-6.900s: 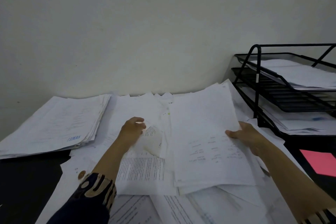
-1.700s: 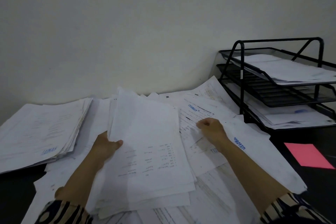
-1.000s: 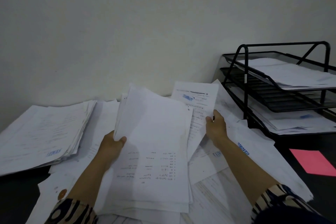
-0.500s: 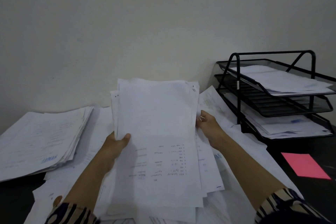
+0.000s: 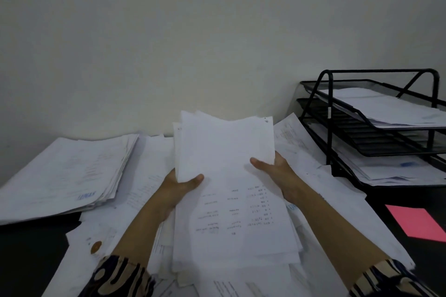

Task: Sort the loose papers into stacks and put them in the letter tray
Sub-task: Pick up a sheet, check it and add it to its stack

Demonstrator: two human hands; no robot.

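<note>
A sheaf of white papers [image 5: 231, 200] is held up in front of me, tilted towards me, its lower edge near the loose papers [image 5: 321, 183] spread over the desk. My left hand [image 5: 178, 190] grips the sheaf's left edge, thumb on top. My right hand [image 5: 275, 171] grips its right edge, thumb across the front. A thick sorted stack [image 5: 67, 176] lies at the left. The black wire letter tray [image 5: 330, 113] stands at the right with three tiers; papers lie in the top and bottom tiers.
A pink sheet [image 5: 417, 222] lies on the dark desk [image 5: 29, 253] at the right, in front of the tray. A plain pale wall [image 5: 193, 43] rises right behind the desk. A small brown round spot [image 5: 96, 247] shows on a paper near my left sleeve.
My right hand picked a sheet from the loose pile and brought it onto the sheaf. Now both hands hold the sheaf by its sides, raised and squared up.
</note>
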